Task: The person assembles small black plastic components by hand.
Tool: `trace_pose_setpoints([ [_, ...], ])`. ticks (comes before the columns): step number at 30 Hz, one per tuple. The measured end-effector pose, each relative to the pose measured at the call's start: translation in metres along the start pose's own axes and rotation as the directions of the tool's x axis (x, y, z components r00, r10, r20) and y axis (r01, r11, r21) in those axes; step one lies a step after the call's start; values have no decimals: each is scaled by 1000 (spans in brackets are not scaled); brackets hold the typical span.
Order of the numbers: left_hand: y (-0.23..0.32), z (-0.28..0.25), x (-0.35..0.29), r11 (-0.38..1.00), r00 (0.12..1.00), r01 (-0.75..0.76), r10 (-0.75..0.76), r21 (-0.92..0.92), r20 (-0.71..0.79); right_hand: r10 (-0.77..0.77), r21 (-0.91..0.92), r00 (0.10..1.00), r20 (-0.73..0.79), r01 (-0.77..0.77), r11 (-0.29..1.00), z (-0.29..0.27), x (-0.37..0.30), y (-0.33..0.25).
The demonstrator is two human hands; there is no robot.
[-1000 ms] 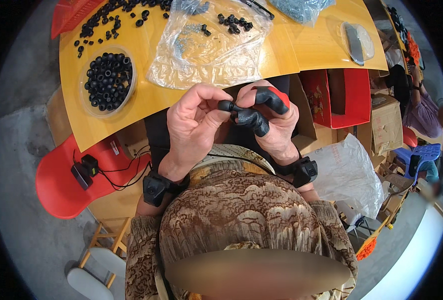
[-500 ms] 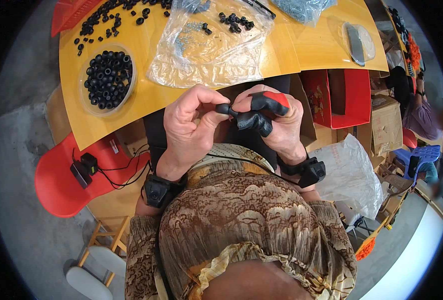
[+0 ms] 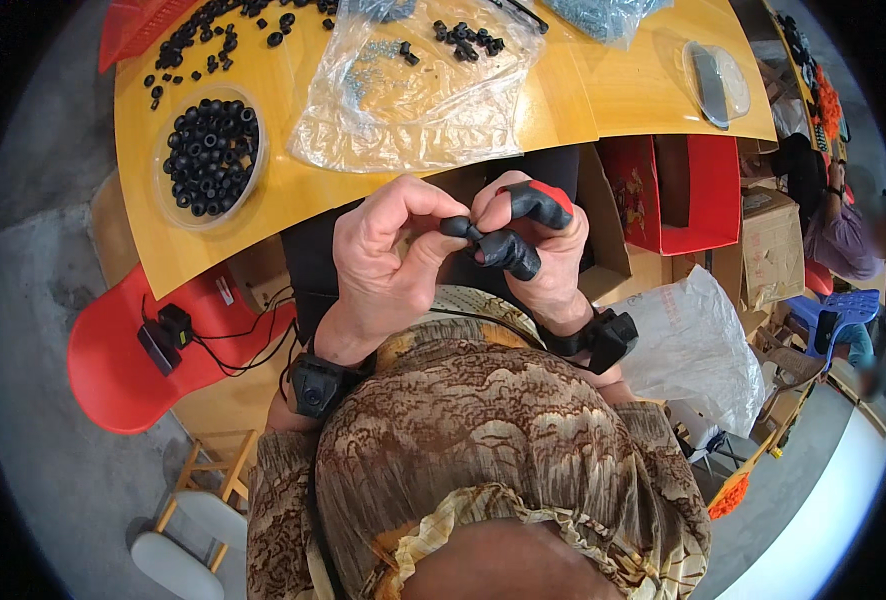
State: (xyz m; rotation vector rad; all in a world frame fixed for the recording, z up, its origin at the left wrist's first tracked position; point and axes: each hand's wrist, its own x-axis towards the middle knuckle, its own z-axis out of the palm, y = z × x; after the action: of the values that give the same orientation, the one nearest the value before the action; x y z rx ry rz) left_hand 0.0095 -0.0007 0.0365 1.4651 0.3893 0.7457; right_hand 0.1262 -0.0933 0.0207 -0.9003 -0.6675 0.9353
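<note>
My left hand [image 3: 385,258] pinches a small black rounded cap [image 3: 455,226] between thumb and forefinger, in front of the table's near edge. From the other side my right hand [image 3: 548,245] is closed at the cap's narrow end, with a black finger cover [image 3: 508,253] on one digit and a black and red one [image 3: 541,203] on another. What the right fingertips grip there is mostly hidden. On the table to the left, a clear round tub [image 3: 256,180] holds several similar black caps [image 3: 208,150].
A clear plastic bag [image 3: 403,135] lies on the yellow table [image 3: 603,100], with small metal bits [image 3: 363,70] and black pieces [image 3: 468,40] on it. A lidded clear container [image 3: 715,85] sits at right. Below stand a red box [image 3: 698,240] and a red chair [image 3: 128,350].
Both hands have shifted slightly, the right one inward and closer to the left. The black cap between them is now more covered by fingers.
</note>
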Motion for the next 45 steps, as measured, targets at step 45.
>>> trace_pose_setpoints([
  [45, -23, 12, -25, 978, 990, 119, -129, -169, -50, 152, -6, 981, -119, -153, 988, 1, -18, 8],
])
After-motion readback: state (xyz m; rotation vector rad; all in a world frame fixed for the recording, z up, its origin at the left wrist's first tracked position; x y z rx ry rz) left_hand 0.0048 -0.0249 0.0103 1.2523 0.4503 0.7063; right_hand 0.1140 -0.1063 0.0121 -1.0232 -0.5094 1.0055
